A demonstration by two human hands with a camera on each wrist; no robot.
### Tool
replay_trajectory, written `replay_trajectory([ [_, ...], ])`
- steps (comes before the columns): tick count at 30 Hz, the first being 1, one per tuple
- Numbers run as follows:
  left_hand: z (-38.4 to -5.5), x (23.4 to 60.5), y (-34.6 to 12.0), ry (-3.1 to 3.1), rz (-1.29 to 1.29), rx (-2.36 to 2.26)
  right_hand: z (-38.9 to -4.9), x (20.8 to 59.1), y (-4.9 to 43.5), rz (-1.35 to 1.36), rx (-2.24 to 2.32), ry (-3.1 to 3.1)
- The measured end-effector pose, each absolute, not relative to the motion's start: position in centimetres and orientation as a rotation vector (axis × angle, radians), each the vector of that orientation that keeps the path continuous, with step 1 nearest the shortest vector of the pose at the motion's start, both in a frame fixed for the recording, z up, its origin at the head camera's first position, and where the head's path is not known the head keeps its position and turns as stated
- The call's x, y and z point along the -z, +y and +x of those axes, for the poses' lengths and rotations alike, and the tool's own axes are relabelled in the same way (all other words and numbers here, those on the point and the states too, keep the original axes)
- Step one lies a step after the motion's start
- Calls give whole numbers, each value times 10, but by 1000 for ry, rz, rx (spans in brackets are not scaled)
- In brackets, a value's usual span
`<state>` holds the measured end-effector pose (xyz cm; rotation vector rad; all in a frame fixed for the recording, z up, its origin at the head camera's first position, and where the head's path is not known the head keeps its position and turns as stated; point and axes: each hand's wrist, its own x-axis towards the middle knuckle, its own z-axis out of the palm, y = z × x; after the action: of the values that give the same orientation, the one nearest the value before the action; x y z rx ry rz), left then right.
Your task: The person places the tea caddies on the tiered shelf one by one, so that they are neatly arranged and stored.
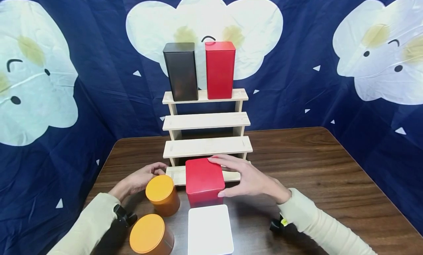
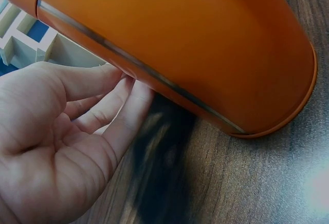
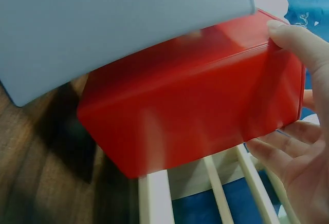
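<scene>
My right hand (image 1: 246,176) grips the square red tin (image 1: 205,176) near its lid, thumb on the near side, fingers round the far side. In the head view the tin overlaps the lowest step of the wooden rack (image 1: 176,176); the right wrist view shows its red side (image 3: 195,116) against the rack's slats. My left hand (image 1: 142,179), fingers bent, reaches behind an orange canister (image 1: 163,196), fingertips right at the left end of the lowest step. In the left wrist view the canister hides those fingertips; I cannot tell whether they hold the step.
A white tin (image 1: 209,229) stands just in front of the red one. Another orange canister (image 1: 152,234) is at the near left. On the top step stand a tall black tin (image 1: 181,73) and a tall red tin (image 1: 220,71). A dark blue curtain (image 1: 290,111) surrounds the table.
</scene>
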<state>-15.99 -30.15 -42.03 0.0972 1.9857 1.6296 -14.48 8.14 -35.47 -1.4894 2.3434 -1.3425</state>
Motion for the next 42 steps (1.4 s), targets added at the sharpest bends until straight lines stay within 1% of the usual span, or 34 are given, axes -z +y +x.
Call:
replay_trajectory([
  [5, -160, 420, -302, 1986, 103, -1633, -148, 344, 81, -1554, 1335, 2355],
  [11, -160, 422, -303, 1994, 95, -1631, -149, 328, 81, -1542, 1335, 2370],
  [18, -161, 423, -303, 1989, 107, -1641, -153, 315, 80, -1580, 1444, 2266],
  [23, -160, 422, -303, 1980, 104, -1651, -156, 306, 80, -1552, 1470, 2285],
  [32, -161, 423, -303, 1981, 116, -1652, -166, 290, 75, -1602, 1463, 2372],
  [42, -161, 425, -304, 1984, 120, -1660, -182, 274, 58, -1625, 1570, 2243],
])
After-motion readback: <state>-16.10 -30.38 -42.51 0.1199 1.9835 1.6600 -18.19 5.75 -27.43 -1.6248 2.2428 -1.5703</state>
